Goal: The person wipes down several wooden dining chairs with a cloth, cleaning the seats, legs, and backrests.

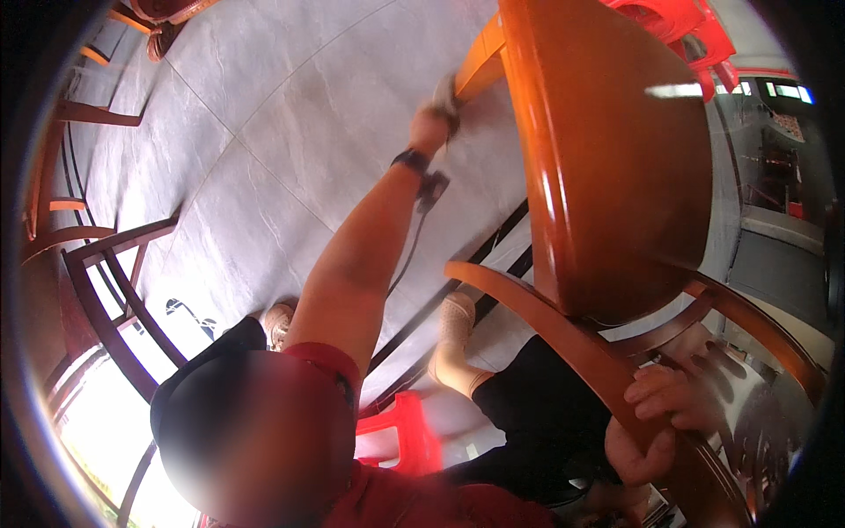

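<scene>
Clasping pale cloth, left hand touches wooden leg while right hand grips armrest.

A red stool and brown chair stand on tiles.

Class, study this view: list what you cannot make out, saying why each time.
All in the head view:
The pale item at the left hand: motion blur hides what it is.
The cord: its lower end disappears behind the left forearm.
The wooden chair rail: the right hand covers part of it.
The red plastic furniture, upper right: cut off by the top edge.
Lower left: a round blur hides whatever is there.
</scene>
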A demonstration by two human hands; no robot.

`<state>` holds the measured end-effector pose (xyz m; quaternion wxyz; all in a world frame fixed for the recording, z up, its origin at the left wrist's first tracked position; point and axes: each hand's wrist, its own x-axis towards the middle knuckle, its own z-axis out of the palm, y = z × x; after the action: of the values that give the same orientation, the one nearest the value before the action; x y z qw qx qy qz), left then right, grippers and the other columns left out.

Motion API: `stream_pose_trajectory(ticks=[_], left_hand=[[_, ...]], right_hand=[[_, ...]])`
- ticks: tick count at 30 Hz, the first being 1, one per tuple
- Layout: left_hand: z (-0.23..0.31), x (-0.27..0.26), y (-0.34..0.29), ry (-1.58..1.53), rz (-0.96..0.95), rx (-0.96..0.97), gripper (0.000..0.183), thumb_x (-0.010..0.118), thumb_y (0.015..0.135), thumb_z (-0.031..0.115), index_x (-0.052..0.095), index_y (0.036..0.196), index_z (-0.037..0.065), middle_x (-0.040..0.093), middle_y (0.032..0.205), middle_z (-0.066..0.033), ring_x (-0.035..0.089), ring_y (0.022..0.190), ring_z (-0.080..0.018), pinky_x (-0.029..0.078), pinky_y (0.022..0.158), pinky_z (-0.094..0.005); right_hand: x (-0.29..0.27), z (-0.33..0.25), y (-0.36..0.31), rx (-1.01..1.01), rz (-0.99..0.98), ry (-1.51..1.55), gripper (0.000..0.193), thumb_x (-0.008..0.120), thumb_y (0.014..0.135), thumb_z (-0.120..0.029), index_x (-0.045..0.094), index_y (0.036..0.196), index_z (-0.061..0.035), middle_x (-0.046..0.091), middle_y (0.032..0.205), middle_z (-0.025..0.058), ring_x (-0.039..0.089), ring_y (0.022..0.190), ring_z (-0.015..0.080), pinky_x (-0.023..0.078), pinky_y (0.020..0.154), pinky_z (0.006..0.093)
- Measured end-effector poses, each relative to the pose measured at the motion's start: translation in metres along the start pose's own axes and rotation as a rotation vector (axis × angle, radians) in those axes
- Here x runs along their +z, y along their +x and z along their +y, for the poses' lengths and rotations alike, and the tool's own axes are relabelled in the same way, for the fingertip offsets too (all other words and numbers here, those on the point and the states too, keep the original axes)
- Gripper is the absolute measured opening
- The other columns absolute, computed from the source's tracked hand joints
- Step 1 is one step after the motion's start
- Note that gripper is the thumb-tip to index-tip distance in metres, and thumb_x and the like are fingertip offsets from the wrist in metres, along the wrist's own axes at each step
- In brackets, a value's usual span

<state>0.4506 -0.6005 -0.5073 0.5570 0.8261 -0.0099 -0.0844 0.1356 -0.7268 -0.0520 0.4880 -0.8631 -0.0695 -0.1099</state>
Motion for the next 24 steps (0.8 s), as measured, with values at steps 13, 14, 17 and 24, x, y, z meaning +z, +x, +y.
stream_pose_trajectory(ticks=[13,14,17,24], left_hand=[[0.235,-0.107,-0.106,-0.776,-0.042,0.169,0.029,0.052,0.101,0.027,0.064,0.1,0.001,0.053,0.07,-0.0005,0.051,0.063,-0.0104,0.046,0.057,-0.0303],[0.248,-0.112,-0.105,-0.792,-0.132,0.135,0.03,0.051,0.102,0.028,0.063,0.099,0.001,0.05,0.067,-0.0001,0.05,0.061,-0.0106,0.045,0.053,-0.0308],[0.253,-0.113,-0.121,-0.646,-0.091,0.047,0.041,0.04,0.104,0.031,0.06,0.089,0.0,0.061,0.07,-0.0071,0.056,0.064,-0.0118,0.046,0.062,-0.0289],[0.215,-0.073,-0.255,-0.681,-0.225,0.165,0.029,0.046,0.1,0.023,0.051,0.087,-0.002,0.047,0.092,-0.0091,0.05,0.086,-0.0182,0.044,0.075,-0.033]], right_hand=[[0.028,0.016,-0.012,-0.121,0.228,0.107,0.018,0.049,0.095,-0.016,0.035,0.099,-0.0066,0.054,0.084,0.0117,0.059,0.078,0.0243,0.052,0.079,0.0441],[0.029,0.016,-0.009,-0.153,0.235,0.126,0.017,0.049,0.095,-0.015,0.035,0.099,-0.006,0.054,0.084,0.0121,0.058,0.077,0.0245,0.052,0.079,0.0437],[0.035,0.019,-0.001,-0.237,0.272,0.145,0.01,0.045,0.09,-0.007,0.037,0.096,-0.0038,0.054,0.08,0.0143,0.056,0.07,0.0241,0.051,0.071,0.0401],[0.047,0.016,0.0,-0.21,0.443,0.352,0.013,0.043,0.085,0.005,0.041,0.094,-0.0049,0.055,0.075,0.0118,0.055,0.066,0.0233,0.05,0.07,0.0372]])
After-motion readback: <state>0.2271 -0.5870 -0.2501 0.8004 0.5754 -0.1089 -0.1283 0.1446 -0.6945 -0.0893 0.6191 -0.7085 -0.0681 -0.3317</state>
